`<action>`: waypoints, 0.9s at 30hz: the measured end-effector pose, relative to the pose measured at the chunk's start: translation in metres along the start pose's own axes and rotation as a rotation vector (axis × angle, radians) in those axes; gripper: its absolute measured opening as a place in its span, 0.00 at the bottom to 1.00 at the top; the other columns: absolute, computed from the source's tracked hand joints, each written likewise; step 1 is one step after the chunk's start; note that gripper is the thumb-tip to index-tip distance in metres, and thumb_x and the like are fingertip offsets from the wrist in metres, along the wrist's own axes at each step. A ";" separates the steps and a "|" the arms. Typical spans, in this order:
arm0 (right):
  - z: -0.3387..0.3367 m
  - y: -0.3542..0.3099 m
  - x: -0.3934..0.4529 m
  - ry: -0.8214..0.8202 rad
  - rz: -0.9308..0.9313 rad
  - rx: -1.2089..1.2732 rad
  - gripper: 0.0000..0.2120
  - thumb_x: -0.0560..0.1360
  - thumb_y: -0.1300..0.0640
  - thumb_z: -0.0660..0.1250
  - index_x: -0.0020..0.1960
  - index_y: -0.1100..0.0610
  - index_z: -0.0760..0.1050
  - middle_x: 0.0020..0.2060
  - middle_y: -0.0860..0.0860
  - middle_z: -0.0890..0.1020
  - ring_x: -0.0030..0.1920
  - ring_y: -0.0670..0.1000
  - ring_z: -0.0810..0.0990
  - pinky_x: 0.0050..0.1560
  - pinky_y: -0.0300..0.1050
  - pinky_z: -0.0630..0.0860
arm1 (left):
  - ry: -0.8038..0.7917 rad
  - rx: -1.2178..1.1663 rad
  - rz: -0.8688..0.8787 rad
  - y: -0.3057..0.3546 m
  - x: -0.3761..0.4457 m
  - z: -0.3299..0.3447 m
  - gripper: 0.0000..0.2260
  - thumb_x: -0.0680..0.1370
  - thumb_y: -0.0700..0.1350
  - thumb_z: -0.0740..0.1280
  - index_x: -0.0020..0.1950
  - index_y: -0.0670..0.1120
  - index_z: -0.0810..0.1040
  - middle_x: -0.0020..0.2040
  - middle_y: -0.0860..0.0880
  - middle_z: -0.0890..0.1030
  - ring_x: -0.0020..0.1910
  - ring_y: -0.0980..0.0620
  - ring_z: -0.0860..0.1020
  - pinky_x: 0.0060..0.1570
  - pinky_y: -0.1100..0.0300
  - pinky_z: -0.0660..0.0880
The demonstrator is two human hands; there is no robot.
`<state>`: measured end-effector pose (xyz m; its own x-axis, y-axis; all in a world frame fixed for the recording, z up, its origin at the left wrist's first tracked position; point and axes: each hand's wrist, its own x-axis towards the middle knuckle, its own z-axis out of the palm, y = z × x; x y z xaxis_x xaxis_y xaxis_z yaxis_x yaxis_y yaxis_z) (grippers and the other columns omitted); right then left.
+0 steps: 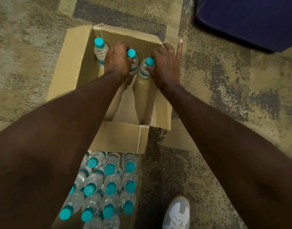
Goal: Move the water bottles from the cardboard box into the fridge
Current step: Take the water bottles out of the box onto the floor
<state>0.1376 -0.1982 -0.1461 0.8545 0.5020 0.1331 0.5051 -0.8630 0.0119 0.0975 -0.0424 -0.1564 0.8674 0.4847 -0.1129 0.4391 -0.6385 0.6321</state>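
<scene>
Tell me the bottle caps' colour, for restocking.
Teal, on every water bottle cap in the head view.

A mottled tan and dark carpeted floor (224, 80) carries an open cardboard box (72, 63), a block of upright teal-capped water bottles (108, 184) just beside its near flap, a grey shoe (176, 214) at the lower right and a dark blue object (251, 20) at the upper right.

Mottled tan-and-dark carpet (224, 90) fills floor; dark blue bin (251, 19) sits at carpet's upper right corner; grey-white shoe (176, 214) stands on carpet's lower edge.
</scene>
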 end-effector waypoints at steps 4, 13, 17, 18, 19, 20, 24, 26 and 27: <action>-0.016 -0.003 -0.012 0.075 0.027 0.153 0.14 0.73 0.44 0.71 0.55 0.50 0.80 0.54 0.46 0.83 0.70 0.51 0.72 0.77 0.60 0.41 | 0.080 -0.110 -0.052 -0.005 -0.015 -0.013 0.18 0.76 0.46 0.75 0.65 0.47 0.79 0.62 0.48 0.80 0.61 0.51 0.78 0.63 0.52 0.76; -0.077 -0.028 -0.041 0.135 0.213 0.616 0.15 0.73 0.51 0.74 0.58 0.53 0.82 0.51 0.47 0.86 0.50 0.47 0.82 0.59 0.43 0.74 | 0.104 -0.329 0.047 0.025 -0.062 -0.076 0.17 0.77 0.43 0.73 0.65 0.43 0.80 0.58 0.53 0.81 0.53 0.60 0.76 0.49 0.80 0.70; -0.110 -0.039 -0.060 0.180 0.271 0.750 0.14 0.73 0.53 0.73 0.57 0.52 0.82 0.48 0.45 0.86 0.46 0.43 0.82 0.48 0.46 0.81 | 0.136 -0.358 0.135 0.037 -0.086 -0.106 0.16 0.76 0.46 0.74 0.63 0.46 0.82 0.57 0.54 0.83 0.54 0.59 0.80 0.57 0.67 0.77; -0.118 -0.041 -0.065 0.195 0.275 0.779 0.14 0.73 0.53 0.73 0.57 0.53 0.82 0.48 0.45 0.86 0.46 0.42 0.82 0.48 0.46 0.81 | 0.132 -0.362 0.141 0.037 -0.092 -0.113 0.16 0.75 0.47 0.74 0.63 0.47 0.82 0.57 0.55 0.83 0.54 0.59 0.80 0.58 0.63 0.78; -0.126 -0.043 -0.072 0.210 0.274 0.795 0.14 0.72 0.53 0.74 0.58 0.53 0.82 0.49 0.44 0.85 0.46 0.42 0.82 0.49 0.45 0.82 | 0.126 -0.360 0.148 0.037 -0.098 -0.119 0.16 0.75 0.47 0.74 0.63 0.47 0.82 0.57 0.55 0.83 0.55 0.59 0.80 0.58 0.60 0.79; -0.134 -0.045 -0.079 0.220 0.276 0.808 0.15 0.72 0.54 0.74 0.58 0.53 0.82 0.49 0.44 0.85 0.46 0.41 0.82 0.49 0.44 0.82 | 0.122 -0.348 0.162 0.037 -0.106 -0.125 0.17 0.75 0.48 0.74 0.63 0.47 0.82 0.58 0.55 0.83 0.56 0.58 0.80 0.59 0.59 0.79; -0.163 -0.053 -0.109 0.205 0.305 0.900 0.17 0.72 0.54 0.76 0.60 0.56 0.82 0.51 0.44 0.85 0.48 0.40 0.83 0.51 0.43 0.82 | 0.124 -0.345 0.199 0.033 -0.144 -0.148 0.18 0.75 0.47 0.74 0.65 0.45 0.82 0.61 0.50 0.83 0.60 0.56 0.80 0.60 0.57 0.79; -0.175 -0.057 -0.128 0.192 0.314 0.911 0.17 0.72 0.54 0.76 0.60 0.56 0.82 0.52 0.46 0.86 0.50 0.41 0.84 0.53 0.45 0.83 | 0.127 -0.379 0.186 0.028 -0.167 -0.158 0.17 0.75 0.46 0.74 0.64 0.45 0.82 0.60 0.50 0.83 0.59 0.56 0.80 0.58 0.57 0.80; -0.181 -0.059 -0.138 0.187 0.317 0.919 0.18 0.72 0.54 0.76 0.60 0.56 0.82 0.53 0.46 0.86 0.51 0.41 0.84 0.54 0.46 0.83 | 0.120 -0.400 0.180 0.025 -0.178 -0.163 0.17 0.75 0.46 0.74 0.63 0.45 0.82 0.59 0.50 0.84 0.58 0.56 0.81 0.57 0.56 0.80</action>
<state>-0.0316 -0.2269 0.0137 0.9737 0.1696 0.1524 0.2209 -0.5361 -0.8148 -0.0844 -0.0469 0.0046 0.8779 0.4680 0.1009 0.1383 -0.4496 0.8825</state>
